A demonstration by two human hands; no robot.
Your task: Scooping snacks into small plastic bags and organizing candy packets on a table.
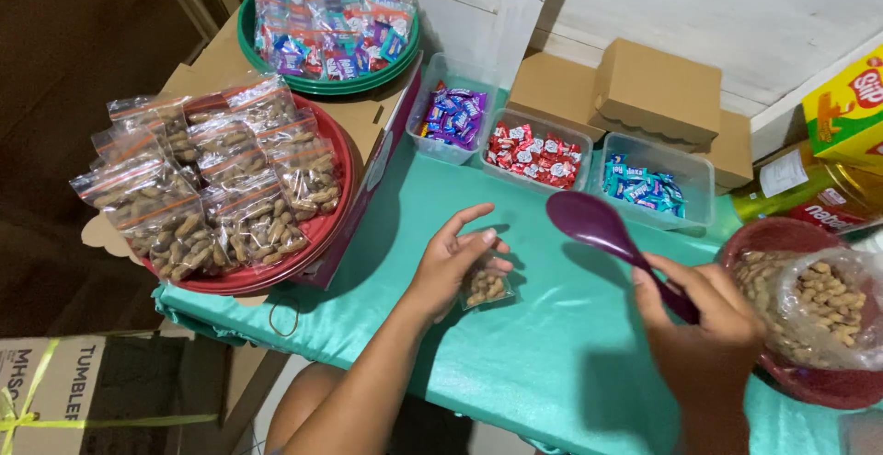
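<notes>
Your left hand (452, 257) is pinching the small peanut bag (485, 285) w/ fingers at its mouth; it's light, floppy, slippery plastic, so grip near the rim. Your right hand (704, 312) is clenching the purple spoon (602, 230) by its stiff handle.

The red bowl (782, 234) of peanuts runs off the right edge; the right hand (704, 322) hides the purple spoon's (593, 220) handle.

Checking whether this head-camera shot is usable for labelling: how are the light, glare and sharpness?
Head view: even light, soft shadows on the green tablecloth; glare on the peanut bags; the purple spoon in the right hand slightly blurred; left hand and its small bag sharp; left edge dark.
</notes>
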